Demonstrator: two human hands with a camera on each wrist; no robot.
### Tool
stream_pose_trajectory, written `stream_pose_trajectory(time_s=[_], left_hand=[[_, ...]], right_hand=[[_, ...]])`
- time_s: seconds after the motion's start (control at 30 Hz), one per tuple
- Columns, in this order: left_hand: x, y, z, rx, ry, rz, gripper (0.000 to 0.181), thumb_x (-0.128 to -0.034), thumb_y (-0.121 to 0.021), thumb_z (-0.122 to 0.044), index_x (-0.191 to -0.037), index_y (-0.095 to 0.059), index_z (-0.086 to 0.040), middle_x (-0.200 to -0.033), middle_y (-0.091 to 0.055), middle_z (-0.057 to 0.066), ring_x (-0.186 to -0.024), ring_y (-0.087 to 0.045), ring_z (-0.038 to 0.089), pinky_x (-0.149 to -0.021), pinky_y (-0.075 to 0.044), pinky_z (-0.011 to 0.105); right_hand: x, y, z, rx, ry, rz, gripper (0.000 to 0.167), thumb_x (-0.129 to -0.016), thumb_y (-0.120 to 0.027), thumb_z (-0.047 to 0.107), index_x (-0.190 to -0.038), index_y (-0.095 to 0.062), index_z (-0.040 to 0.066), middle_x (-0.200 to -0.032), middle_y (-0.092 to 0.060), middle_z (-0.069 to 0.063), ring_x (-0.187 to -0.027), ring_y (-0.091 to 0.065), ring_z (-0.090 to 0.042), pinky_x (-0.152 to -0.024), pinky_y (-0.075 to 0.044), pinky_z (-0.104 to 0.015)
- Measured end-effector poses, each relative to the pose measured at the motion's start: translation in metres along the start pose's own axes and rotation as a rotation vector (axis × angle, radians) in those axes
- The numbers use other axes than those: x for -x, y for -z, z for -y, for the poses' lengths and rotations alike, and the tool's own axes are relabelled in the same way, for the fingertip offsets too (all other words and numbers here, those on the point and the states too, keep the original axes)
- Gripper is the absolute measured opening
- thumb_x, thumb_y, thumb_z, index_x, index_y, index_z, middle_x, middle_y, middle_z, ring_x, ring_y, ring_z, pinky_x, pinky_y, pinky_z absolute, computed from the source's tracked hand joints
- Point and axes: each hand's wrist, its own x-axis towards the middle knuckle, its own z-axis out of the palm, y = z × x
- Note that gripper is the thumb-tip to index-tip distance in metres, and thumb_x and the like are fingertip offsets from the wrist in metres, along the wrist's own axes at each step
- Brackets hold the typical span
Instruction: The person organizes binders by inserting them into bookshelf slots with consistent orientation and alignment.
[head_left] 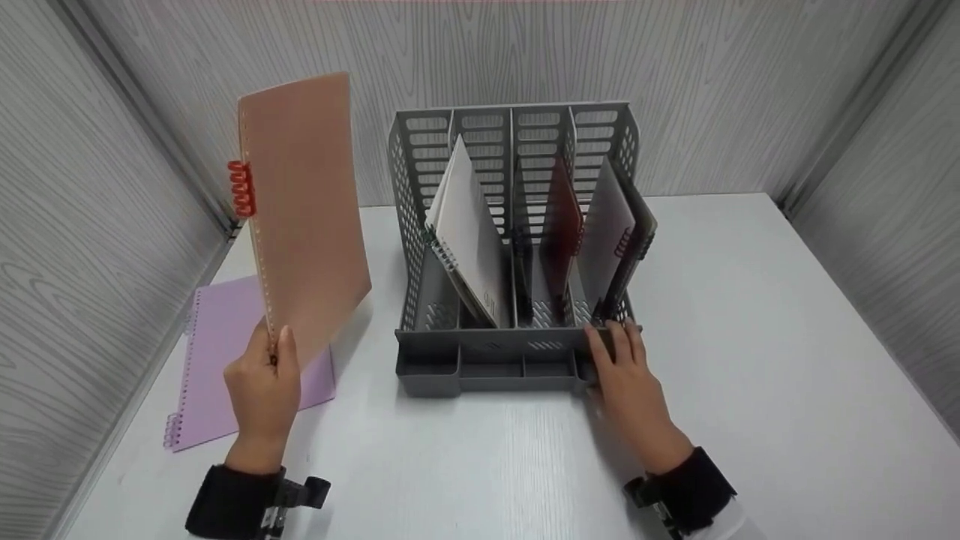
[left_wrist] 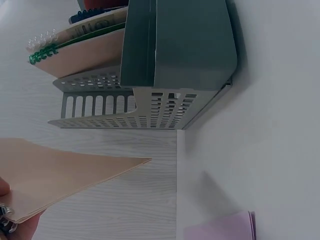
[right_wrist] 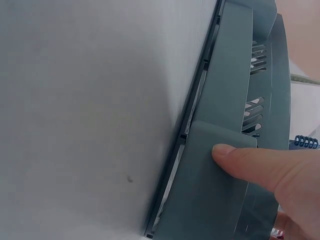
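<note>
My left hand (head_left: 262, 390) pinches the lower spine corner of a salmon-coloured spiral notebook (head_left: 307, 202), held upright left of the grey file organizer (head_left: 487, 339). Red rings show high on its spine. In the left wrist view, the notebook's (left_wrist: 65, 175) far corner points towards the organizer, apart from it. My right hand (head_left: 634, 397) grips the organizer's front right corner, fingers over the inner wall. The right wrist view shows the thumb (right_wrist: 240, 157) pressed on the front face. Below the left hand, a lavender spiral notebook (head_left: 210, 367) lies flat, partly covered.
Pale notebooks (head_left: 472, 232) lean in the organizer's second slot from the left. A red notebook (head_left: 564, 232) and a dark one stand in the third, and a light one (head_left: 604, 232) beside a dark one in the rightmost. Wood-grain panels (head_left: 525, 52) enclose the white table (head_left: 750, 337).
</note>
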Motion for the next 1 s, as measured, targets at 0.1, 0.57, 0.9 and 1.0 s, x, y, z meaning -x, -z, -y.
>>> stream_pose_trajectory(time_s=[0.1, 0.57, 0.9, 1.0], left_hand=[[0.001, 0.0, -0.007, 0.015, -0.029, -0.018, 0.017, -0.089, -0.056, -0.003, -0.098, -0.061, 0.011, -0.074, -0.065, 0.022, -0.054, -0.053, 0.025, -0.05, -0.038, 0.019], [-0.002, 0.002, -0.03, 0.07, -0.116, -0.028, 0.017, -0.0859, -0.058, 0.005, -0.1, -0.06, 0.015, -0.086, -0.065, 0.028, -0.074, -0.065, 0.041, -0.058, -0.05, 0.053], [-0.004, -0.005, -0.043, 0.143, -0.141, -0.036, 0.021, -0.0841, -0.059, 0.008, -0.104, -0.06, 0.014, -0.09, -0.066, 0.028, -0.077, -0.065, 0.041, -0.061, -0.051, 0.052], [-0.004, -0.012, -0.045, 0.153, -0.145, -0.032, 0.02, -0.0847, -0.059, 0.007, -0.103, -0.06, 0.014, -0.089, -0.066, 0.028, -0.076, -0.066, 0.04, -0.06, -0.051, 0.052]], right_hand=[[0.0, 0.0, 0.0, -0.002, -0.001, -0.001, 0.086, -0.069, -0.083, 0.015, -0.142, -0.036, 0.008, -0.139, -0.032, -0.024, -0.134, -0.019, -0.043, -0.05, -0.051, -0.041], [-0.001, -0.001, 0.001, 0.016, -0.005, 0.019, 0.088, -0.069, -0.083, 0.016, -0.142, -0.035, 0.008, -0.14, -0.031, -0.023, -0.134, -0.019, -0.042, -0.049, -0.05, -0.037], [-0.001, 0.0, 0.002, 0.002, 0.0, 0.004, 0.087, -0.068, -0.083, 0.015, -0.141, -0.036, 0.007, -0.139, -0.031, -0.023, -0.134, -0.019, -0.042, -0.049, -0.05, -0.039], [0.0, 0.001, 0.0, 0.012, -0.004, 0.011, 0.087, -0.068, -0.083, 0.016, -0.142, -0.036, 0.008, -0.139, -0.031, -0.024, -0.134, -0.019, -0.043, -0.049, -0.05, -0.038]])
